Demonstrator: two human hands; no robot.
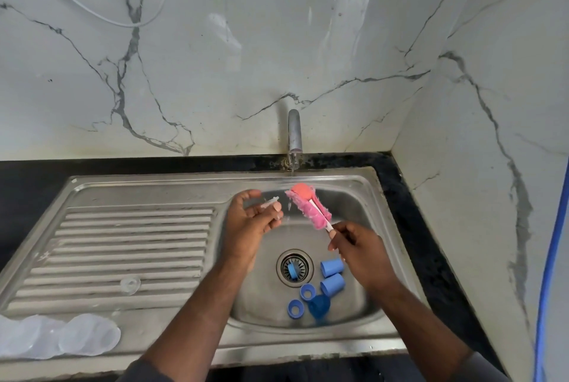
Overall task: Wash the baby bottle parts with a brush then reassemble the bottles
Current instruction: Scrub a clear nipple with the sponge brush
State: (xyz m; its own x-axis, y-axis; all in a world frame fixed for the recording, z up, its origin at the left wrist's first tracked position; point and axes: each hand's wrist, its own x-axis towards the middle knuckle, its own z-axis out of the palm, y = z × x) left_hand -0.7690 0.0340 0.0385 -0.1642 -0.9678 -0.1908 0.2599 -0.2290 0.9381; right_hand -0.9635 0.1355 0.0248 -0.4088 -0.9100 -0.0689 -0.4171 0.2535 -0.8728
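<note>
left hand (249, 223) pinches a small clear bottle part (269, 202), right hand (358, 247) grips the pink bristle brush (308, 209) — blue plastic caps (332, 267) below it seemingly unwashed, reassembly ahead.

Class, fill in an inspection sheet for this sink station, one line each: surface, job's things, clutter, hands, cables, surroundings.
Surface: steel sink with ridged drainboard; tap running.
Job's things: pink brush under the tap; blue caps and blue rings in the basin; clear bottles and a small clear piece on the drainboard.
Clutter: nothing seen.
Hands: left hand pinches a clear part; right hand grips the brush handle.
Cables: white cable on the wall; blue hose at the right edge.
Surroundings: marble-look wall, black counter.
</note>
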